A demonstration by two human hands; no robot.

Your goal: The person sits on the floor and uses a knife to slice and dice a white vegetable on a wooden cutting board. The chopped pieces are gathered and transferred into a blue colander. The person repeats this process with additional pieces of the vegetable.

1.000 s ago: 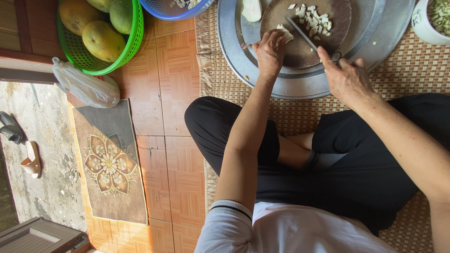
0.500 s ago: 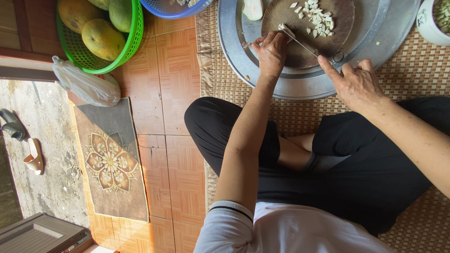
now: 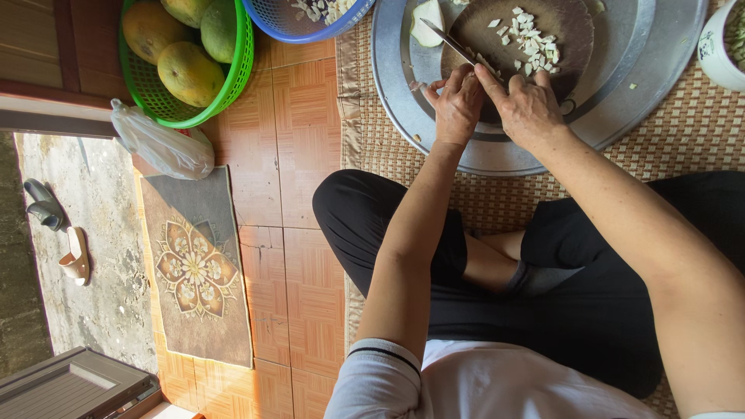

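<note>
Left hand (image 3: 458, 105) – fingers curled at the knife (image 3: 454, 46) blade; right hand (image 3: 528, 105) closed, grip hidden. Both top centre, over dark chopping board (image 3: 559, 39) on metal tray (image 3: 621, 109); woven mat (image 3: 683, 140), tiled floor (image 3: 303, 155).

Both hands, the left hand (image 3: 458, 105) and the right hand (image 3: 528, 105), met at the knife (image 3: 454, 45) over a round board (image 3: 559, 35) with white pieces (image 3: 528, 35).

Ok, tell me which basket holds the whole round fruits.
The green basket at the top left; the blue basket beside it holds small pale cut pieces.
</note>
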